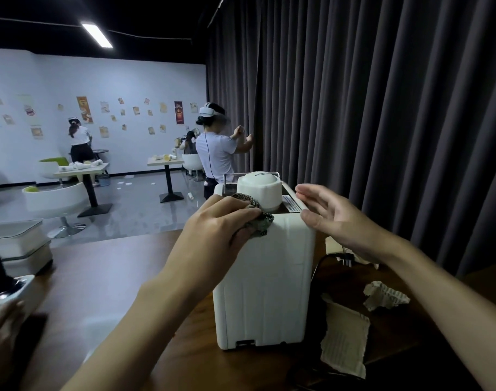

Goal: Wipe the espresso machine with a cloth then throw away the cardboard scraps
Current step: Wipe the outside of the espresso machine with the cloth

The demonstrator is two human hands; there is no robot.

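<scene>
A white espresso machine (265,283) stands on the dark wooden table (114,277), its back panel facing me. My left hand (215,230) grips a dark patterned cloth (259,221) and presses it on the machine's top left edge, next to a white round lid (259,190). My right hand (334,218) rests against the top right edge with straight fingers. Two cardboard scraps lie to the machine's right: a flat torn sheet (344,340) and a crumpled piece (385,297).
A black power cord (323,261) runs behind the machine. White appliances (15,244) sit at the table's left end, and another person's hand (2,328) shows at the lower left. Dark curtains (382,108) hang close behind. People stand at tables in the room beyond.
</scene>
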